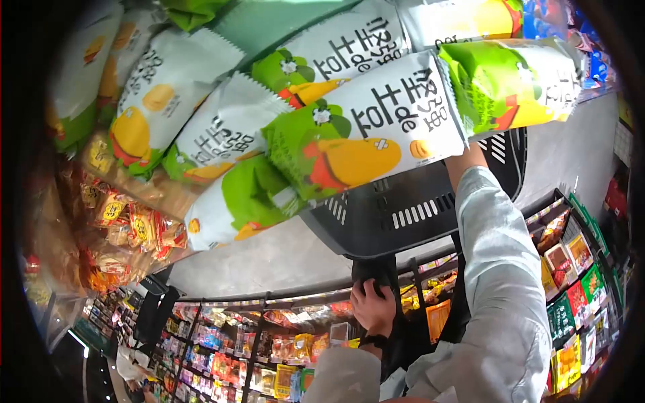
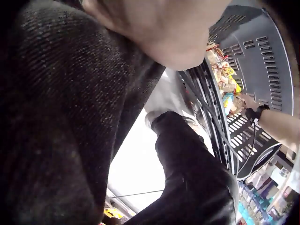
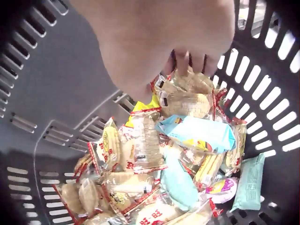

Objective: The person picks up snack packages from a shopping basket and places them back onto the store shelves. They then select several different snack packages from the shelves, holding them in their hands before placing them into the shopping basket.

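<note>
My right hand (image 3: 164, 37) reaches down inside a dark grey shopping basket (image 3: 61, 79). Its fingertips are right at a clear packet of rice crackers (image 3: 187, 101) on top of the pile; I cannot tell whether they grip it. Beside that packet lie a light blue packet (image 3: 199, 133) and a teal packet (image 3: 248, 183). In the head view snack bags hide this hand, leaving the wrist and pale sleeve (image 1: 497, 255) visible. My left hand (image 1: 373, 309) rests on a dark trouser leg, fingers loosely bent, holding nothing. The left wrist view shows part of it (image 2: 164, 33) close up.
White and green snack bags (image 1: 376, 127) are heaped in front, overlapping the basket in the head view. Small red-and-gold wrapped snacks (image 1: 134, 221) lie at left. Shelves of packaged goods (image 1: 269, 342) run behind and at right (image 1: 578, 289). Another person (image 1: 131, 363) stands far left.
</note>
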`<state>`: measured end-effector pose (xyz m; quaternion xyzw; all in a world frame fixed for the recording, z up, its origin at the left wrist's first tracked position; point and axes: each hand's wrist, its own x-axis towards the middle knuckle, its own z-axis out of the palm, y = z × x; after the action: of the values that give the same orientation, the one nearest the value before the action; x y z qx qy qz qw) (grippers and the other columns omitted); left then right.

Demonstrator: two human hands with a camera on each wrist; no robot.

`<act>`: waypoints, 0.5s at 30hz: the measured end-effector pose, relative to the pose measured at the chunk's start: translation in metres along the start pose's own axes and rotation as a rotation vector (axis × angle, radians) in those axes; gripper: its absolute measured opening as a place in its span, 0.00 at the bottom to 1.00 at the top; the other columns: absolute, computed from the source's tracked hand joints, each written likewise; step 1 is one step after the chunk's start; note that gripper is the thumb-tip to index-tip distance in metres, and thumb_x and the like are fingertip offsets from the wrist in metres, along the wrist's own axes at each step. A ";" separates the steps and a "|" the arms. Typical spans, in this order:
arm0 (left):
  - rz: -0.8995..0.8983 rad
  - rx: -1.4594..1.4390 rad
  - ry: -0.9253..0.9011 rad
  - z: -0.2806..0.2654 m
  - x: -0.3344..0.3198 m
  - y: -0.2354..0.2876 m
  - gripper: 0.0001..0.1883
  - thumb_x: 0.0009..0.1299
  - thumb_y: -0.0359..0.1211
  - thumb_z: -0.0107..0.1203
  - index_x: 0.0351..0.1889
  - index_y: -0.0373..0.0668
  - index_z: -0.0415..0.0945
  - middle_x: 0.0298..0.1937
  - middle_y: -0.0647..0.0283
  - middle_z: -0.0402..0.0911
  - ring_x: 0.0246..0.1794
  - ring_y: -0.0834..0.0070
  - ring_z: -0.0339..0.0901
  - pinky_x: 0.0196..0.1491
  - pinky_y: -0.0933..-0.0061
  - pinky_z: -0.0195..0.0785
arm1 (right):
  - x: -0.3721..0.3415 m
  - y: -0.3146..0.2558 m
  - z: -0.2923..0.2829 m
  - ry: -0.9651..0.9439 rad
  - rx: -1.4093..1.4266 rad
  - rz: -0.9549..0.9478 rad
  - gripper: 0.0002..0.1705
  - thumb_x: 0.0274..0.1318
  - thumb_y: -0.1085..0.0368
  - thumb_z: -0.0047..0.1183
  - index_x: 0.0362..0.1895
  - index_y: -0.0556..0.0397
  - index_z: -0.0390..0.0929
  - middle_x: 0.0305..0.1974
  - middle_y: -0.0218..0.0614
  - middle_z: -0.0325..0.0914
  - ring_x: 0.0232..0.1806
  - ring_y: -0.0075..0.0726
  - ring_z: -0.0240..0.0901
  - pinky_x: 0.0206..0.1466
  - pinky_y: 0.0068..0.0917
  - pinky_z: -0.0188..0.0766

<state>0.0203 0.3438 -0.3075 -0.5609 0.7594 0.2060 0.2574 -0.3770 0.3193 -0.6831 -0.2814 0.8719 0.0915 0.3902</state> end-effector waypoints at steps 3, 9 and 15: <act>0.004 0.004 -0.036 -0.010 0.001 -0.009 0.14 0.65 0.39 0.56 0.48 0.50 0.80 0.53 0.53 0.78 0.54 0.47 0.77 0.55 0.44 0.71 | -0.004 0.000 0.026 0.026 0.039 0.001 0.29 0.52 0.50 0.60 0.56 0.50 0.78 0.50 0.51 0.84 0.55 0.56 0.81 0.67 0.53 0.67; 0.010 -0.048 -0.084 -0.008 0.001 -0.017 0.14 0.65 0.37 0.57 0.47 0.47 0.80 0.52 0.52 0.78 0.54 0.46 0.76 0.53 0.45 0.73 | -0.064 -0.018 0.040 0.246 0.260 -0.143 0.33 0.49 0.49 0.62 0.59 0.50 0.77 0.51 0.50 0.83 0.56 0.56 0.79 0.71 0.51 0.63; 0.008 -0.077 -0.016 0.001 -0.002 -0.015 0.13 0.63 0.37 0.58 0.45 0.47 0.79 0.52 0.51 0.79 0.52 0.44 0.76 0.52 0.45 0.73 | -0.097 -0.033 0.004 0.301 0.600 -0.115 0.36 0.47 0.48 0.65 0.61 0.47 0.77 0.55 0.48 0.80 0.62 0.57 0.75 0.72 0.46 0.62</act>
<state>0.0356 0.3417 -0.3073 -0.5657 0.7511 0.2406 0.2407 -0.3041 0.3345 -0.6132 -0.2131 0.8905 -0.2337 0.3271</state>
